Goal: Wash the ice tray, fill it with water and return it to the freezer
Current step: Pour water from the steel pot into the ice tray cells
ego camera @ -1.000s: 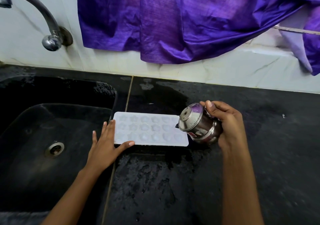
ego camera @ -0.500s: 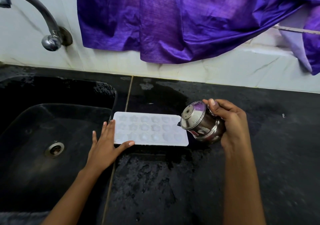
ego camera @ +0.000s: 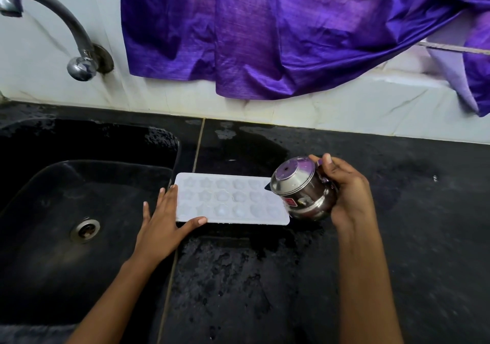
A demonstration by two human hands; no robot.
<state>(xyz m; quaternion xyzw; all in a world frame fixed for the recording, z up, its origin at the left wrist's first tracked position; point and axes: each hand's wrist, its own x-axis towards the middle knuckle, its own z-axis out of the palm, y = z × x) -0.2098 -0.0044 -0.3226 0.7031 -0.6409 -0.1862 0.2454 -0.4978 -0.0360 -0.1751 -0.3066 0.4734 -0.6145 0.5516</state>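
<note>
A white ice tray (ego camera: pixel 228 200) with star-shaped and round cups lies flat on the wet black counter, just right of the sink. My left hand (ego camera: pixel 164 227) rests with straight fingers against the tray's left end, thumb along its front edge. My right hand (ego camera: pixel 344 192) grips a small steel pot (ego camera: pixel 302 192), tipped on its side with its mouth facing left over the tray's right end. No stream of water is plain to see.
A black sink (ego camera: pixel 87 205) with a round drain (ego camera: pixel 85 230) fills the left. A curved metal tap (ego camera: pixel 66 30) juts from the white tiled wall above it. Purple cloth (ego camera: pixel 278 33) hangs over the wall behind. The black counter (ego camera: pixel 265 290) is wet in front of the tray.
The pot has shifted slightly right and tipped a little further over the tray's right end. My left hand and the tray have stayed put.
</note>
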